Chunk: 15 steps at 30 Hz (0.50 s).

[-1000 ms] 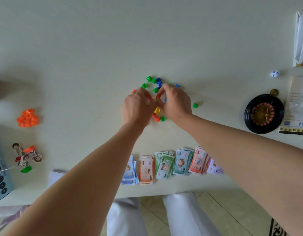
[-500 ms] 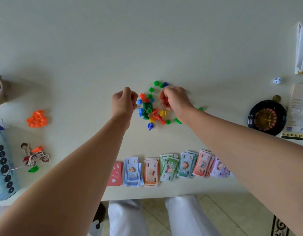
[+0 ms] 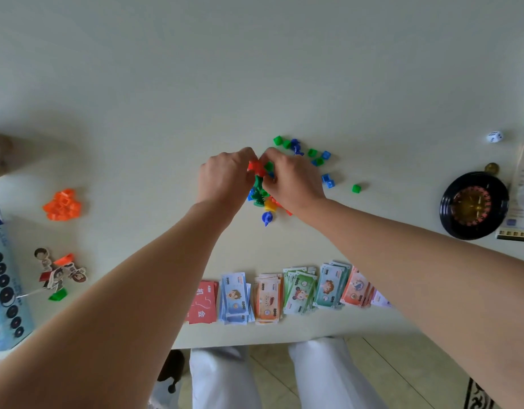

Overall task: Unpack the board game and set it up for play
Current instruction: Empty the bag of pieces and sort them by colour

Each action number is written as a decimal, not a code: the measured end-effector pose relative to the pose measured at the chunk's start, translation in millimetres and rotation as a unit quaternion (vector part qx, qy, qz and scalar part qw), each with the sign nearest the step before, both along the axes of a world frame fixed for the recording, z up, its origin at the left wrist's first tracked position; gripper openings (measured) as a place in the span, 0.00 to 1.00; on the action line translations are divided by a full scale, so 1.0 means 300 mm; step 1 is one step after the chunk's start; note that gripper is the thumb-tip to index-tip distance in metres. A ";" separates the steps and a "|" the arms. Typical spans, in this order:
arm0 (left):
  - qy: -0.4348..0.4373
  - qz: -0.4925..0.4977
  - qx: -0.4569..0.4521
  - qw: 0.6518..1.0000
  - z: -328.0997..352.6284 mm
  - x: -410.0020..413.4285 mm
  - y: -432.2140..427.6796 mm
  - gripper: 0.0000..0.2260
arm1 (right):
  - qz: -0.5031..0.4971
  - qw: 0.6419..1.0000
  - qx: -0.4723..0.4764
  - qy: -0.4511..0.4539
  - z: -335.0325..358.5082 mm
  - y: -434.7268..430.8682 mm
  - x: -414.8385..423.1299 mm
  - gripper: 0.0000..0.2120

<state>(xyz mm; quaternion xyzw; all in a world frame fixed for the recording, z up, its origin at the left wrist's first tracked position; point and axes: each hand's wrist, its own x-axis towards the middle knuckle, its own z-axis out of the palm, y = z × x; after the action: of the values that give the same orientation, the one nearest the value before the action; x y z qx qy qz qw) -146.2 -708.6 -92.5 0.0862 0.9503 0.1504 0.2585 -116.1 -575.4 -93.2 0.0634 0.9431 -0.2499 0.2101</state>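
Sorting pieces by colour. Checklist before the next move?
1. Orange piece gripped by left hand or right hand: cannot tell, fingertips hidden.
2. Orange pile at the left, set apart from other things: ok.
3. Mixed pile sorted: not ok, green, blue, yellow and orange together.
4. Stray green piece gathered: not ok, lies apart at the right.
5. Banknotes in a row at the near edge, away from both hands: ok.

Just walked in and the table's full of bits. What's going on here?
A person is sorting small coloured plastic pieces mid-table. The left hand pinches a red piece; the right hand curls beside it, its grip hidden. Play money lies stacked along the near edge, an orange pile left, a roulette wheel and die right.
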 end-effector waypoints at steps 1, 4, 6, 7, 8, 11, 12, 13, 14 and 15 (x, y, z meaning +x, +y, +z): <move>0.006 -0.018 -0.010 1.000 -0.003 0.003 -0.003 0.09 | 0.004 1.000 0.005 -0.003 -0.001 -0.003 -0.001 0.07; 0.010 -0.030 -0.017 0.999 -0.013 0.014 -0.013 0.08 | 0.014 1.000 0.007 -0.004 -0.005 0.001 -0.008 0.07; 0.007 -0.021 -0.014 1.000 -0.023 0.019 -0.016 0.09 | 0.021 1.000 0.007 0.002 -0.010 0.008 -0.009 0.06; 0.008 -0.011 -0.008 1.000 -0.028 0.020 -0.016 0.10 | 0.022 1.000 0.007 0.007 -0.013 0.012 -0.010 0.06; 0.009 0.001 0.000 1.000 -0.030 0.018 -0.016 0.10 | 0.019 1.000 0.003 0.014 -0.017 0.018 -0.011 0.07; 0.004 0.027 0.016 1.000 -0.025 0.014 -0.016 0.12 | -0.016 0.999 -0.031 0.021 -0.023 0.039 -0.012 0.11; -0.002 0.035 0.025 0.999 -0.021 0.014 -0.017 0.12 | -0.024 0.998 -0.047 0.019 -0.022 0.044 -0.011 0.11; -0.006 0.042 0.037 0.998 -0.019 0.012 -0.018 0.12 | -0.034 0.997 -0.065 0.013 -0.019 0.046 -0.011 0.10; -0.006 0.042 0.045 0.998 -0.017 0.010 -0.018 0.12 | -0.051 0.995 -0.090 0.004 -0.011 0.049 -0.011 0.08; -0.006 0.034 0.047 0.998 -0.018 0.010 -0.016 0.12 | -0.082 0.989 -0.122 -0.011 -0.007 0.050 -0.013 0.08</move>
<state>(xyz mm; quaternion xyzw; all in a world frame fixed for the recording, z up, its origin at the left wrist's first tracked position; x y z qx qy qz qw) -143.3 -713.4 -97.9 0.0652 0.9429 0.2045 0.2545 -119.9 -560.2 -95.4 0.1174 0.8948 -0.3789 0.2049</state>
